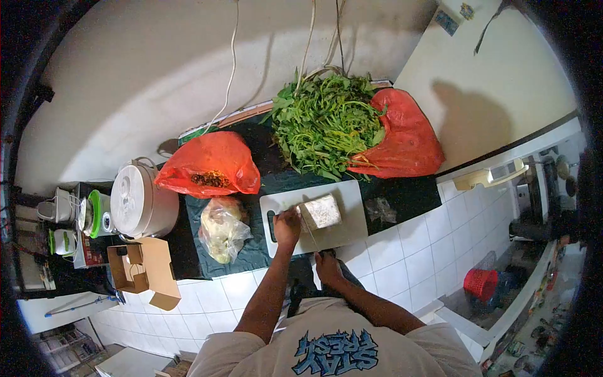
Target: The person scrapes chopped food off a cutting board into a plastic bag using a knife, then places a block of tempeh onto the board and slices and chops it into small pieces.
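Note:
A pale rectangular block that looks like tempeh (321, 212) lies on a white cutting board (350, 234) with a dark handle slot. My left hand (287, 229) is at the block's left end, fingers curled together against it. My right hand (328, 268) is closed around the handle of a knife (310, 234) at the board's near edge. The thin blade points away from me and meets the block's left side, close to my left fingertips. Left of the board sits a clear plastic bag (225, 231) with pale contents.
Behind the board are a heap of leafy greens (326, 122) and a red plastic bag (411, 135). Another red bag (213, 160) holds small dark bits. A white rice cooker (141, 198) and an open cardboard box (160, 273) stand left. Crumpled clear plastic (380, 210) lies right.

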A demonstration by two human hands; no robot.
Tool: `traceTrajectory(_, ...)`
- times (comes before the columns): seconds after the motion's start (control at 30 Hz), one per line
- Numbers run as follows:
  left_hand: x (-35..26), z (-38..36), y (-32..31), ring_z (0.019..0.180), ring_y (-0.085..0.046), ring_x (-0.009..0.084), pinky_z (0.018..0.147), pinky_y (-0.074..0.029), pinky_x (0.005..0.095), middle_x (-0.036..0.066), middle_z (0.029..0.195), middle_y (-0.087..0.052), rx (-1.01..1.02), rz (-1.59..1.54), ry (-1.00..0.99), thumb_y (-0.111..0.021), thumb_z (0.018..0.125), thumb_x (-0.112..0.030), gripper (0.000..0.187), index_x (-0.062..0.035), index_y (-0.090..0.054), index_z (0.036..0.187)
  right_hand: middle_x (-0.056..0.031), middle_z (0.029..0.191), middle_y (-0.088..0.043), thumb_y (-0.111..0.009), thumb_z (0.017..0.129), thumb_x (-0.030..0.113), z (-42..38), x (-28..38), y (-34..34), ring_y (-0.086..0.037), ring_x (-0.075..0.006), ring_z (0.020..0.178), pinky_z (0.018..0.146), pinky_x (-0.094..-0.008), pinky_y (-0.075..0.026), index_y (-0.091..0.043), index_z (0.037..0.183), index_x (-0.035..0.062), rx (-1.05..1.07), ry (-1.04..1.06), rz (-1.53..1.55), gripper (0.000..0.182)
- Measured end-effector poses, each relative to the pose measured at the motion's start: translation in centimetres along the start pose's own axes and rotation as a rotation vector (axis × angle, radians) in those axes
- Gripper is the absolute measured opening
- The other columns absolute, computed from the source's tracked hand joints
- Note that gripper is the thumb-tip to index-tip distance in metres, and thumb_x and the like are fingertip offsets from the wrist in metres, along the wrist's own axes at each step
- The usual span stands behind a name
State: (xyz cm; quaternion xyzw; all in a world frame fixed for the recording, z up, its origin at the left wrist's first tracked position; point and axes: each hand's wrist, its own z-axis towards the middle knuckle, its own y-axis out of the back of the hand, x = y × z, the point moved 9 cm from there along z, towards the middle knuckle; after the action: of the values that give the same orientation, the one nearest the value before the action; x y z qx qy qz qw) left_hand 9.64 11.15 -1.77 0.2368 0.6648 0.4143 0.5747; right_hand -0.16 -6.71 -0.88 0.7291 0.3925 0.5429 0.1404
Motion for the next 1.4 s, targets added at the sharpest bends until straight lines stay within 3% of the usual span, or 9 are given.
traceTrajectory(0.23, -0.5, 0.3, 0.8, 0.092, -0.062, 0.0263, 0.086, -0.042, 0.0401, 0.009, 0.096, -0.069, -0.048, 0.023, -0.076, -0.061, 0.086, -0.024, 0.030, -0.0086, -0.067, 0.110, -0.0303, 0.090, -0.061, -0.041, 0.099, 0.037, 1.1, 0.6, -0.7, -0.057, -0.0509, 0.089, 0.078, -0.0553, -0.045, -0.057, 0.100, -0.0033, -0.016, 0.090, -0.002, 0.043)
traceTrajectory(0.3, -0.3, 0.0, 1.4, 0.091, -0.062, 0.0279, 0.085, -0.042, 0.0407, 0.010, 0.094, -0.069, -0.056, -0.050, -0.062, -0.060, 0.086, -0.022, 0.028, -0.0090, -0.067, 0.109, -0.0310, 0.090, -0.061, -0.041, 0.099, 0.037, 0.1, 0.1, 0.5, -0.057, -0.0510, 0.089, 0.078, -0.0542, -0.046, -0.057, 0.098, -0.0048, 0.043, -0.064, 0.086, 0.045)
traceTrajectory(0.4, -0.9, 0.3, 1.2, 0.090, -0.062, 0.0278, 0.085, -0.042, 0.0398, 0.010, 0.093, -0.069, -0.046, -0.015, -0.110, -0.061, 0.084, -0.021, 0.027, -0.0089, -0.068, 0.108, -0.0313, 0.089, -0.061, -0.040, 0.099, 0.038, 0.6, 1.5, -0.7, -0.057, -0.0511, 0.086, 0.076, -0.0549, -0.045, -0.057, 0.098, -0.0060, -0.082, 0.191, 0.033, 0.047)
traceTrajectory(0.63, 0.0, 0.5, 0.5, 0.090, -0.062, 0.0265, 0.084, -0.041, 0.0390, 0.010, 0.095, -0.069, -0.023, -0.002, -0.094, -0.062, 0.085, -0.022, 0.027, -0.0091, -0.069, 0.107, -0.0319, 0.090, -0.060, -0.040, 0.099, 0.041, 0.5, -1.0, -2.1, -0.058, -0.0507, 0.085, 0.076, -0.0556, -0.045, -0.056, 0.099, -0.0066, 0.022, 0.041, 0.041, 0.050)
traceTrajectory(0.73, -0.9, 0.2, 1.2, 0.088, -0.062, 0.0271, 0.083, -0.041, 0.0388, 0.010, 0.094, -0.069, -0.126, -0.067, -0.163, -0.063, 0.084, -0.023, 0.027, -0.0089, -0.069, 0.106, -0.0325, 0.088, -0.059, -0.041, 0.099, 0.041, -0.5, -0.5, -0.9, -0.058, -0.0512, 0.082, 0.074, -0.0555, -0.045, -0.056, 0.097, -0.0069, -0.069, 0.191, -0.044, 0.050)
traceTrajectory(1.03, -1.3, 0.3, 1.4, 0.089, -0.062, 0.0288, 0.086, -0.041, 0.0402, 0.012, 0.095, -0.069, -0.060, -0.023, -0.179, -0.064, 0.079, -0.019, 0.033, -0.0086, -0.067, 0.111, -0.0338, 0.084, -0.059, -0.043, 0.098, 0.037, 1.9, -0.5, -1.3, -0.058, -0.0509, 0.083, 0.074, -0.0559, -0.045, -0.059, 0.091, -0.0060, -0.086, 0.212, -0.085, 0.046)
traceTrajectory(1.23, -0.8, 0.0, 1.1, 0.094, -0.062, 0.0277, 0.089, -0.040, 0.0414, 0.010, 0.097, -0.069, -0.092, -0.065, -0.163, -0.063, 0.079, -0.019, 0.034, -0.0087, -0.067, 0.111, -0.0309, 0.079, -0.059, -0.045, 0.098, 0.035, 0.6, -4.2, -2.4, -0.059, -0.0495, 0.079, 0.070, -0.0543, -0.045, -0.058, 0.091, -0.0070, 0.085, -0.092, 0.108, 0.045)
traceTrajectory(1.33, -1.4, -0.1, 1.5, 0.095, -0.061, 0.0272, 0.087, -0.040, 0.0420, 0.010, 0.096, -0.069, -0.032, -0.037, -0.200, -0.062, 0.081, -0.019, 0.032, -0.0088, -0.067, 0.112, -0.0321, 0.084, -0.060, -0.044, 0.098, 0.037, 3.5, -2.8, -3.3, -0.060, -0.0490, 0.081, 0.072, -0.0540, -0.045, -0.058, 0.094, -0.0080, -0.017, 0.191, 0.120, 0.047)
traceTrajectory(1.4, -2.0, 0.2, 1.7, 0.096, -0.061, 0.0277, 0.086, -0.040, 0.0428, 0.011, 0.097, -0.069, 0.055, 0.035, -0.192, -0.063, 0.081, -0.019, 0.033, -0.0090, -0.066, 0.112, -0.0317, 0.084, -0.061, -0.042, 0.098, 0.038, 3.1, -5.2, -5.2, -0.059, -0.0487, 0.082, 0.073, -0.0533, -0.045, -0.059, 0.094, -0.0071, -0.008, 0.149, 0.045, 0.049)
